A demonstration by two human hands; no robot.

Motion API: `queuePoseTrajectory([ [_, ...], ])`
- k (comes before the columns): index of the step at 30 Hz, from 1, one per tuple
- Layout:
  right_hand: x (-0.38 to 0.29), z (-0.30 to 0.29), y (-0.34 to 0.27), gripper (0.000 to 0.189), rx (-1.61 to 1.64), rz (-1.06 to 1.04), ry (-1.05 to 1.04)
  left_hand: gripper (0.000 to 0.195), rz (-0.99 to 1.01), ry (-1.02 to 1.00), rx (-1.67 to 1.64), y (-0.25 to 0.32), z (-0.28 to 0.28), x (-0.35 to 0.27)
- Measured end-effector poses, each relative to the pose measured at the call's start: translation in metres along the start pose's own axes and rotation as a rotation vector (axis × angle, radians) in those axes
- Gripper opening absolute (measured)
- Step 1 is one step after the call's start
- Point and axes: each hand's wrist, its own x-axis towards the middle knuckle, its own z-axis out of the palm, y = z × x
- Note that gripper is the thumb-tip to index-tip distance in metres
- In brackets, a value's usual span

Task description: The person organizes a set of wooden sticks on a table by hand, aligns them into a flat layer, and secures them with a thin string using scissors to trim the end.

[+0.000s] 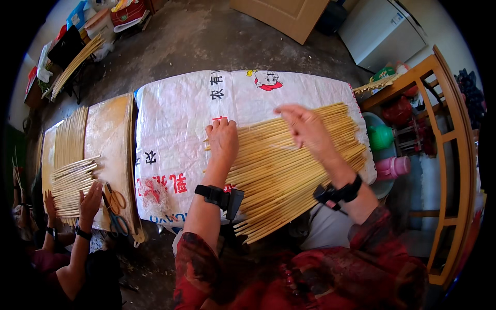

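Note:
A row of long yellow plant stalks (279,166) lies side by side before me, on a table draped with a white woven plastic sack (174,112). At the upper left of the row, my left hand (223,139) rests with its fingers curled down by the stalk ends. Whether it pinches something is hidden under the fingers. Blurred, my right hand (308,126) hovers over the upper stalks, its index finger stretched out and its thumb apart. Nothing shows in it. On the sack's left part sits a tangle of pale thread (155,197) with a red bit.
At left a second table (108,128) bears stalks and scissors (114,209); a co-worker's hands (89,201) touch its lower stalk row (73,188). A wooden frame (445,155), a basin (381,186) and a pink bottle (391,167) stand at right.

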Motion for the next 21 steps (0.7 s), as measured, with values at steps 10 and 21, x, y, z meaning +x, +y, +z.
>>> queuePoseTrajectory([
  [10, 0.024, 0.045, 0.118, 0.018, 0.157, 0.180, 0.156, 0.013, -0.035, -0.141, -0.141, -0.004, 0.010, 0.007],
  [21, 0.033, 0.048, 0.121, 0.013, -0.625, -0.312, 0.430, 0.012, -0.016, -0.091, -0.362, -0.006, 0.006, 0.003],
])
